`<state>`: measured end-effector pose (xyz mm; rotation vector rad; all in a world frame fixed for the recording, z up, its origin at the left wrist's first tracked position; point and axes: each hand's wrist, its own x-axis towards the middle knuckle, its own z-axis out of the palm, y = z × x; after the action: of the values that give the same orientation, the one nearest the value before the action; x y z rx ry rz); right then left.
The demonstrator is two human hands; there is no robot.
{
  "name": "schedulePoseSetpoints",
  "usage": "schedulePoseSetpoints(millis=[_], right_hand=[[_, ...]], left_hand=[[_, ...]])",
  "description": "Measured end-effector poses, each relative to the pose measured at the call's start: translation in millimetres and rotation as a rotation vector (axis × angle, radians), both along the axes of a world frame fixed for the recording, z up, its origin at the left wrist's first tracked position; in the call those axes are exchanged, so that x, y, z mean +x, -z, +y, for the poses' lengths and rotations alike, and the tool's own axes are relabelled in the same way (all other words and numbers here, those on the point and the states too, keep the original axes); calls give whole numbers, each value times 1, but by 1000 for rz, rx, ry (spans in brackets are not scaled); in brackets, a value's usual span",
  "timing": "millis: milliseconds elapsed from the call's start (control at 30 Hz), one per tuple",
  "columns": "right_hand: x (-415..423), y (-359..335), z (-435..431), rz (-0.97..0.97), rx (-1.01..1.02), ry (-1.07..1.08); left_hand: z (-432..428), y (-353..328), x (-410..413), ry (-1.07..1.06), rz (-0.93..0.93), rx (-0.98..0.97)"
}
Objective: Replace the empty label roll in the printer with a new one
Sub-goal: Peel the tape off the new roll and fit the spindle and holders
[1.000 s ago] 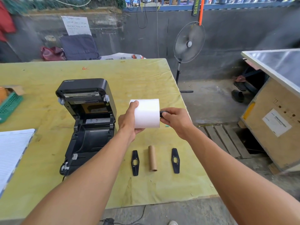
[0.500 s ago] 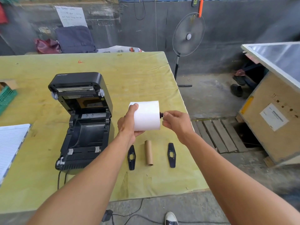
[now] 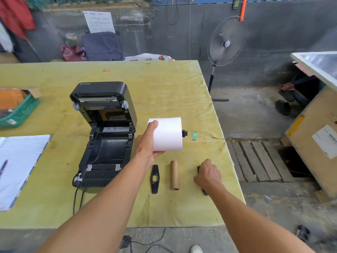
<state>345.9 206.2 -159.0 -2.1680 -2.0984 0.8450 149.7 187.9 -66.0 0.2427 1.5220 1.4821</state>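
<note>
Yellow-green cloth covers our table (image 3: 164,84), with the printer (image 3: 104,134) open at centre left. Our left hand (image 3: 147,145) holds the new label roll (image 3: 168,135) aloft at frame centre, a black spindle (image 3: 184,133) poking from its right end. Our right hand (image 3: 207,175) covers the right roll guide (image 3: 204,192); we cannot tell whether it grips. The empty core (image 3: 174,175) and left roll guide (image 3: 155,178) lie beside it. Tilting the roll could let the spindle slide out, and a one-handed squeeze may loosen the labels.
</note>
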Motion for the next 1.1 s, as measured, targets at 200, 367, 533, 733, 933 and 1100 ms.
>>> schedulePoseSetpoints(millis=[200, 367, 533, 733, 933, 1100], right_hand=[[14, -11, 7, 178, -75, 116], [12, -69, 38, 857, -11, 238], [7, -119, 47, 1098, 34, 40], [15, -118, 47, 1167, -76, -16], [13, -118, 44, 1268, -151, -34], [10, -124, 46, 1250, -142, -72]], left_hand=[[0, -2, 2, 4, 19, 1], [0, -4, 7, 40, 8, -2], [1, -8, 14, 85, 2, -10], [-1, -14, 18, 112, -27, 6], [-2, -22, 12, 105, -24, 27], [0, -29, 6, 115, -17, 45]])
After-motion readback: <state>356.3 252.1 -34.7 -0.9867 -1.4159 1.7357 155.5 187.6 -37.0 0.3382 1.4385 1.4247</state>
